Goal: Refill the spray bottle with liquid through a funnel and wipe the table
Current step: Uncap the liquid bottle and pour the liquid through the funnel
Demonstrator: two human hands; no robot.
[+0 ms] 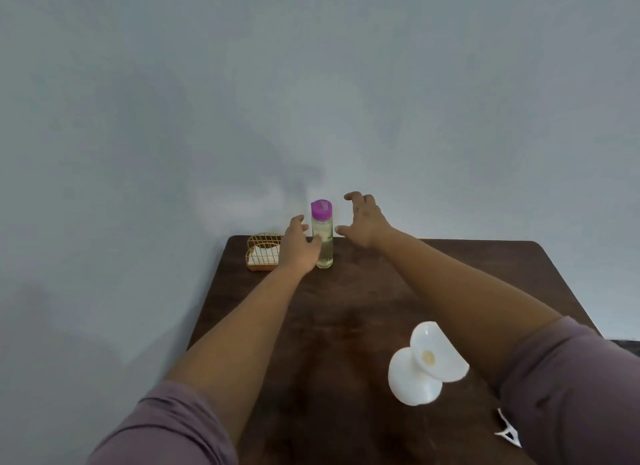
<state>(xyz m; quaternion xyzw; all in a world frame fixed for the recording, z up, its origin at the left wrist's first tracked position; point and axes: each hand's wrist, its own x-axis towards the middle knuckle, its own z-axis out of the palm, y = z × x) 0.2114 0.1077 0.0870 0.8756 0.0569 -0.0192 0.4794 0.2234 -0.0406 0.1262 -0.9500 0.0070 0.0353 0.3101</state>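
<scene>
At table's far edge, my left hand (298, 246) touches the purple-capped bottle (322, 240) — right hand (364, 222) spread wide, empty. Smooth, liquid-heavy, probably slippery — I'd grip mid-body.

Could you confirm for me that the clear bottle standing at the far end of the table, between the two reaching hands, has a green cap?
Not quite: the head view shows the bottle at the table's far end, between the left hand and right hand, but its cap is purple, not green.

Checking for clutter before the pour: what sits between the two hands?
In the head view, only the clear bottle with the purple cap stands between the left hand and right hand.
</scene>
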